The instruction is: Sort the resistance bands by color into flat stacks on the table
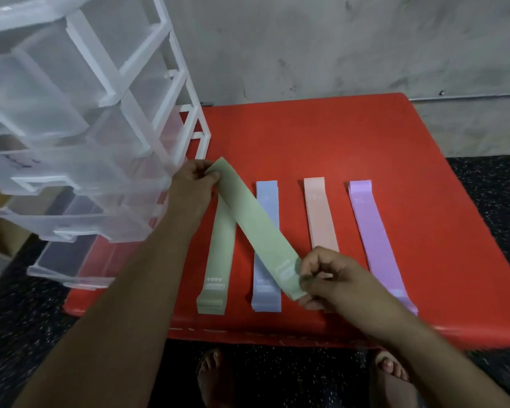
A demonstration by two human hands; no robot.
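On the left stands a tall see-through plastic drawer tower [71, 128] with a white frame. Beside it the left hand [192, 184] pinches the far end of a long, flat, pale green stretchy band [259, 228]. Just below lies the flat green stack [218, 254], its long way running from far to near. The held band slants right over the light blue stack [266, 201], where the right hand [327, 278] pinches its near end. I think that end must swing left to line up with the green stack. Next come the pink stack [320, 216] and the purple stack [371, 228], all on the red plastic table [336, 136]. Behind is a grey wall [336, 45]; below, a dark speckled floor [489, 201].
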